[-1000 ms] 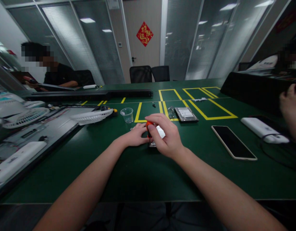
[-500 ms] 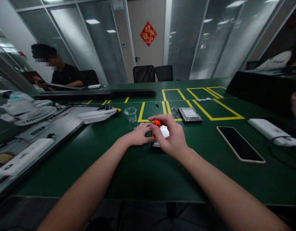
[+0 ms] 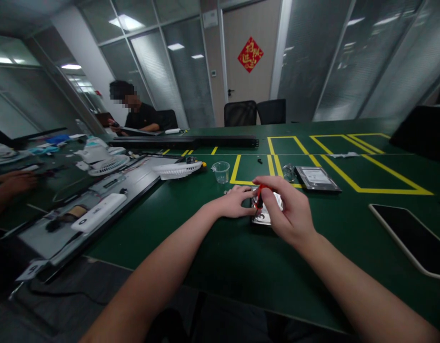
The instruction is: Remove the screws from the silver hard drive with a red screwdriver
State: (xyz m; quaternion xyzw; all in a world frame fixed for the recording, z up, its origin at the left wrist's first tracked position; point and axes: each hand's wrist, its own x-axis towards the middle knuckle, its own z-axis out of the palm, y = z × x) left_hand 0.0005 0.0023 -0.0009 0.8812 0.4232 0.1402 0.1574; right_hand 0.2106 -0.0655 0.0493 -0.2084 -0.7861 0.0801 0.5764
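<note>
On the green table before me lies a hard drive [image 3: 265, 218] with a shiny silver top, partly covered by both hands. The thumb and fingers of my left hand [image 3: 234, 202] press against its left edge, steadying it. An orange and black screwdriver [image 3: 260, 196] is pinched between the thumb and fingers of my right hand [image 3: 293, 209]. It leans over the drive's left side with its shaft pointing down; whether the tip sits in a screw cannot be made out. Just beyond my left hand stands a clear plastic cup [image 3: 221, 172], with small bits on the table near my fingers.
A second hard drive [image 3: 317, 178] lies behind to the right, beside a crumpled clear piece [image 3: 288, 172]. A phone [image 3: 413, 238] rests at right. On the left are a large panel [image 3: 134, 190], a white fan grille [image 3: 177, 170] and another person's hands [image 3: 18, 182]. Someone sits across the table.
My view has swung left, so the table's things appear farther right. The screwdriver now leans more, showing its dark lower part. Both hands keep their places at the hard drive.
</note>
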